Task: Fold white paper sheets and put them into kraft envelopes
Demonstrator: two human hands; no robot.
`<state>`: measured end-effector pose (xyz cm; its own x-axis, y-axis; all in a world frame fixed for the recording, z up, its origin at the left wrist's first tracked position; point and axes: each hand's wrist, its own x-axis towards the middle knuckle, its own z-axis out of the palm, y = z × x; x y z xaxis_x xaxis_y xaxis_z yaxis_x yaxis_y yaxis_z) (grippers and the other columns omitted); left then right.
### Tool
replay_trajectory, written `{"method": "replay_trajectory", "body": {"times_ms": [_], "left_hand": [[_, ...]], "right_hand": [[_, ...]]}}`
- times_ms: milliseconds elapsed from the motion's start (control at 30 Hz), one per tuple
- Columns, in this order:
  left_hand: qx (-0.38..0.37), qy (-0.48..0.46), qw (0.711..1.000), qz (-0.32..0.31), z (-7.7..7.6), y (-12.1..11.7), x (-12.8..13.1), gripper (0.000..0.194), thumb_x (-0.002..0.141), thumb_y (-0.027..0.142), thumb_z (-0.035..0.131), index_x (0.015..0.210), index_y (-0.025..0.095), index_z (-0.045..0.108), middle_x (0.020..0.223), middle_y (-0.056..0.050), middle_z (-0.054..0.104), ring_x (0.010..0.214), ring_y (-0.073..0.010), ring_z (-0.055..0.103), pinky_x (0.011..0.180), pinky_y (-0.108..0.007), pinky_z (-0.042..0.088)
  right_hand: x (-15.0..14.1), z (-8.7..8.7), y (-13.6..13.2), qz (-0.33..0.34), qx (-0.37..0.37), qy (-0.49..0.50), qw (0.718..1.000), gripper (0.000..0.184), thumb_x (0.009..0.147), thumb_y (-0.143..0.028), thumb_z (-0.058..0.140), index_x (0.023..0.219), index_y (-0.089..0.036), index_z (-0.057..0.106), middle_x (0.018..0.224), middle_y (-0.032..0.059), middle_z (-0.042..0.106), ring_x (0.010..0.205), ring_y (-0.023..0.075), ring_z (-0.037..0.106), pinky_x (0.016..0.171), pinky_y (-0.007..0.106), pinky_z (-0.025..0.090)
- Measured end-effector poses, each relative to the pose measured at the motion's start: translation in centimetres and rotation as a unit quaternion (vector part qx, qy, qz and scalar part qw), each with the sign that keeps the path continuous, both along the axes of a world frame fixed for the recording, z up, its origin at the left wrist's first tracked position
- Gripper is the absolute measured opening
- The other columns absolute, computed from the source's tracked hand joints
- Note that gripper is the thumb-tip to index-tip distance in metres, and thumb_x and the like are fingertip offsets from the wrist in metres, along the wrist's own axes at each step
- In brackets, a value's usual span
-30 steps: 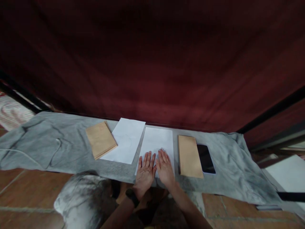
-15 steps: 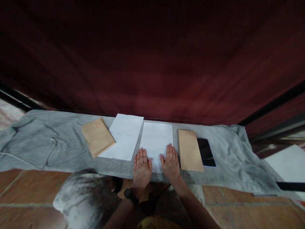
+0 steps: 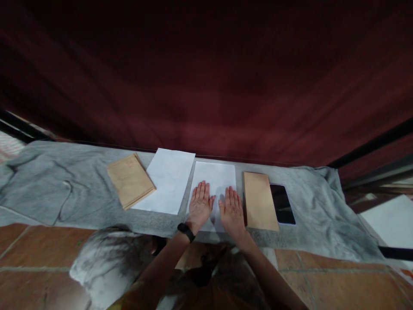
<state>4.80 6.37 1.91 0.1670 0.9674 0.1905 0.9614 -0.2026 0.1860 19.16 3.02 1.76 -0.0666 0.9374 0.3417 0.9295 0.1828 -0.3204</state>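
Observation:
Flat in front of me lies a white sheet of paper on a grey cloth. My left hand is over its left half, palm down with fingers stretched out, a dark band on the wrist. Over the right edge of the same sheet is my right hand, also palm down and fingers extended. Neither hand grips anything. Close to the right hand lies a stack of brown envelopes. Left of the sheet is another white paper, its lower left partly covered by a second stack of brown envelopes.
A dark-screened phone or tablet lies beside the right envelope stack. The grey cloth covers a long narrow surface with a thin cable at left. Behind hangs a dark red curtain. Below is a tiled floor.
My left hand has moved up and to the right over the white sheet. My right hand has shifted slightly upward. The view has tilted a little; the papers and envelopes stay put.

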Motion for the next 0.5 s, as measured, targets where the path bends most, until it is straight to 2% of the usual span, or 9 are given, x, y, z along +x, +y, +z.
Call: {"method": "replay_trajectory", "body": {"times_ms": [100,167,267,367,500], "left_hand": [[-0.003,0.007,1.0,0.006,0.3,0.5,0.4,0.056,0.101,0.031,0.029,0.15,0.005,0.035,0.158,-0.018,0.032,0.149,-0.0271,0.024,0.122,-0.047,0.021],[-0.007,0.01,1.0,-0.003,0.9,1.7,0.7,0.054,0.1,0.024,0.028,0.151,0.006,0.035,0.158,-0.015,0.033,0.149,-0.0252,0.024,0.123,-0.045,0.018],[-0.025,0.012,0.999,-0.033,1.4,4.3,0.9,0.056,0.098,0.019,0.028,0.153,0.009,0.032,0.16,-0.011,0.031,0.15,-0.0236,0.022,0.124,-0.044,0.017],[-0.044,0.011,0.998,-0.041,1.1,6.6,0.5,0.055,0.099,0.022,0.028,0.153,0.01,0.033,0.16,-0.011,0.031,0.15,-0.0238,0.023,0.123,-0.045,0.018],[-0.034,0.009,0.999,0.009,0.1,7.7,-0.2,0.056,0.102,0.031,0.025,0.152,0.007,0.034,0.16,-0.013,0.03,0.15,-0.0236,0.022,0.123,-0.043,0.018]], "right_hand": [[-1.0,1.1,3.5,0.022,-0.042,0.018,0.999,0.057,0.105,-0.035,0.023,0.154,-0.006,0.026,0.159,0.0174,0.03,0.149,0.026,0.024,0.118,0.049,0.027],[-1.8,1.4,6.2,0.039,-0.069,0.023,0.997,0.057,0.105,-0.036,0.02,0.153,-0.007,0.029,0.16,0.0154,0.029,0.149,0.0238,0.024,0.12,0.046,0.025],[-2.6,1.1,9.5,0.048,-0.09,0.013,0.995,0.056,0.105,-0.034,0.016,0.149,-0.008,0.04,0.156,0.0135,0.038,0.148,0.0225,0.027,0.12,0.044,0.022],[-2.4,0.1,11.1,0.038,-0.079,-0.014,0.996,0.055,0.105,-0.035,0.02,0.147,-0.009,0.044,0.155,0.0142,0.039,0.146,0.0243,0.03,0.12,0.045,0.021],[-1.6,-1.4,11.7,-0.027,-0.044,-0.037,0.998,0.058,0.104,-0.039,0.026,0.149,-0.005,0.038,0.157,0.0192,0.033,0.145,0.0288,0.031,0.118,0.048,0.022]]}}
